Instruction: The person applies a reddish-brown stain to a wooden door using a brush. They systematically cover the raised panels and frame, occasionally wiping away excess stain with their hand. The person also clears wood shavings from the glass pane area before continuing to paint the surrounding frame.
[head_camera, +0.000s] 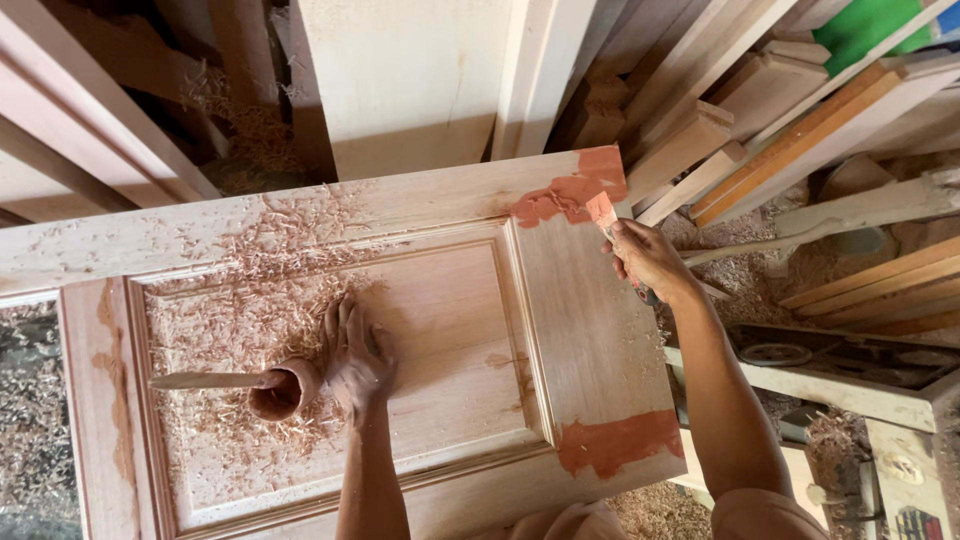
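Note:
A panelled wooden door (590, 330) lies flat before me, strewn with wood shavings on its left half. My right hand (648, 260) grips a small putty knife (603, 212) whose blade is coated in reddish-brown filler, at the door's far right corner. Reddish filler patches (570, 195) cover that corner, and another filler patch (620, 442) marks the near right joint. My left hand (357, 358) rests flat on the recessed panel beside a small round cup of filler (283, 390). A wooden stick (205, 380) reaches into the cup from the left.
Planks and boards (700, 130) lean and pile up behind and to the right of the door. A wide pale board (410, 80) stands upright at the back. A machine bench (850, 365) sits at right. Shavings cover the floor at left (30, 420).

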